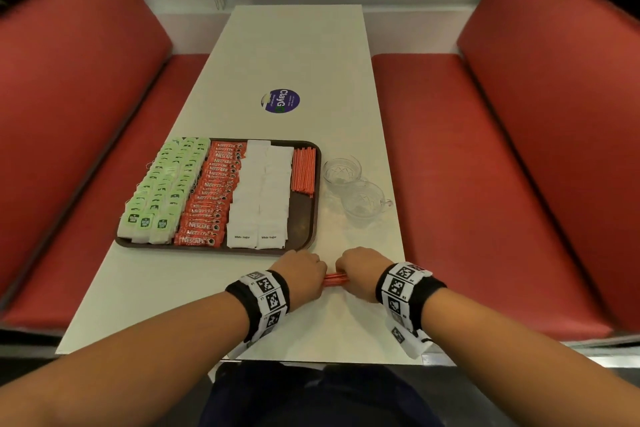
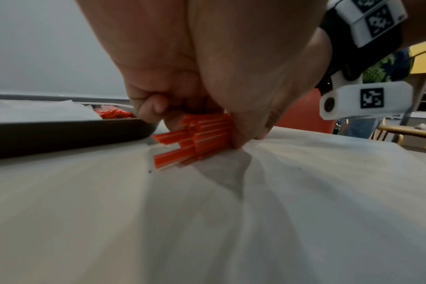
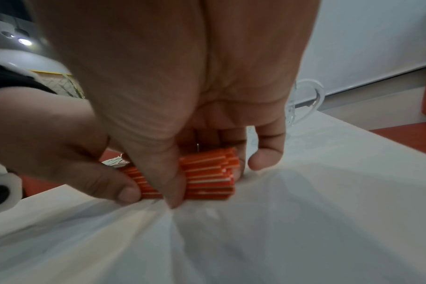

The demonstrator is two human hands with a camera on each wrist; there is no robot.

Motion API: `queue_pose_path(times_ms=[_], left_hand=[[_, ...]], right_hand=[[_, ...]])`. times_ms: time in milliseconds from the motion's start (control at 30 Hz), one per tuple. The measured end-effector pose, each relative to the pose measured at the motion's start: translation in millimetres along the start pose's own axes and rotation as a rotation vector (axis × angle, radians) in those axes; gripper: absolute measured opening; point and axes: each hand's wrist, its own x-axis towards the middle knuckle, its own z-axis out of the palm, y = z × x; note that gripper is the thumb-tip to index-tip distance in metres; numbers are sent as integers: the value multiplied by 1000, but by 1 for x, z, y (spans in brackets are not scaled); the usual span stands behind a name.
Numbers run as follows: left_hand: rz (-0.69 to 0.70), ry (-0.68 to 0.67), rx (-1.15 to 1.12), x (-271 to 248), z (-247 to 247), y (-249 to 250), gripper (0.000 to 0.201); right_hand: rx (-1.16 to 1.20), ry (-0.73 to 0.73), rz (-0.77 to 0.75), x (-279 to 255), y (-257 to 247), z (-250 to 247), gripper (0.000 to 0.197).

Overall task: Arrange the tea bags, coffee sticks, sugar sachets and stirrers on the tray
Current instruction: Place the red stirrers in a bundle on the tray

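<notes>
Both hands down on the table (image 1: 304,45), just in front of the tray's near right corner. Left hand (image 1: 302,270) and right hand (image 1: 363,270) each curled round one end of a bundle of stirrers (image 1: 334,279), orange with white stripes, lying flat on the tabletop.

Head view: only a short middle stretch of the bundle visible between the two fists; both ends covered by knuckles.

Left wrist view: left end of the bundle (image 2: 195,142) sticking out unevenly past the fingers, some stirrers further out than others. Palm fills the upper frame; fingertips mostly hidden behind the bundle.

Right wrist view: right thumb (image 3: 168,173) pressed against the near side of the bundle (image 3: 207,178), fingers behind it on the far side; left thumb (image 3: 114,184) against the same bundle further along. Count of stirrers not readable.

Tray (image 1: 304,218), dark brown, on the left half of the table. Left to right on it: green tea bags (image 1: 162,187), red coffee sticks (image 1: 211,198), white sugar sachets (image 1: 261,198), and a second lot of stirrers (image 1: 303,168) along the far right edge. Bare tray floor nearer than these.

Two glass cups (image 1: 353,187) right of the tray, touching or overlapping; cannot tell which. Round purple sticker (image 1: 280,101) further up the table, small print illegible. Red bench seats (image 1: 485,166) either side.
</notes>
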Motion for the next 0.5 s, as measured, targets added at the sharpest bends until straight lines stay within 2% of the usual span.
queue_pose_path(times_ms=[200,333,433,500], left_hand=[[26,10,117,-3,1,5,30],[25,20,109,-8,-9,2,29],[18,-16,31,-11,-19,-4,25],[-21,-31,-149,-13,-25,-10,16]], right_hand=[[-160,1,-12,3,-5,7,19],[-113,19,-47,-4,-4,-1,25],[-26,6,-88,-10,0,-13,23],[1,25,-101,-12,1,-21,24]])
